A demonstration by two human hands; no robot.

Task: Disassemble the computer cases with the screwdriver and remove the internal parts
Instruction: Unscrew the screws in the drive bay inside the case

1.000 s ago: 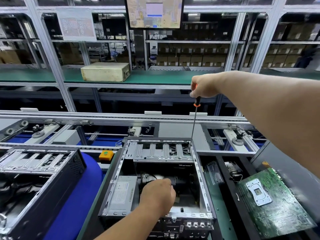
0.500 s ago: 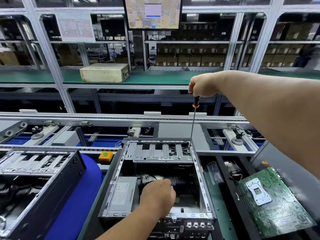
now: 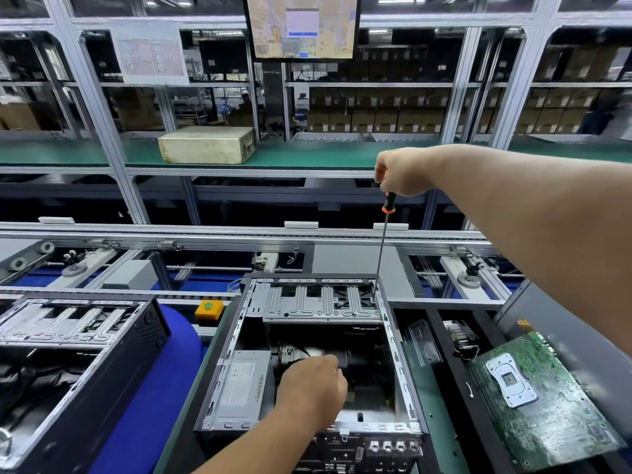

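The aluminium rack (image 3: 113, 159) spanned the whole back of the station, its green shelf (image 3: 307, 155) carrying a beige box (image 3: 207, 145), with a monitor (image 3: 302, 25) hung above. In front of it ran the conveyor rail (image 3: 239, 234) from edge to edge, and open air stood between shelf and rail, where the right forearm reached across.

The open computer case (image 3: 307, 354) lay in the middle of the near bench, lid off, its metal side walls forming a narrow well. A second open case (image 3: 75, 354) lay to its left, apart from it across a blue pad (image 3: 160, 371). To the right, beyond a black divider, a green motherboard (image 3: 543, 398) lay flat with its silver socket plate facing up.

Inside the middle case, a ribbed silver drive cage (image 3: 321, 302) crossed the far end, a grey power supply (image 3: 241, 388) lay along the left wall, and the centre was dark.

The left hand (image 3: 311, 388) reached down into that dark centre, fingers curled out of sight, so its hold could not be told. The right hand (image 3: 400, 171) gripped the handle of the screwdriver (image 3: 384, 241), raised high above the case, the long shaft nearly upright and its tip at the cage's far right corner, just inside the right wall.

An orange button box (image 3: 208, 309) sat beside the case's far left corner.
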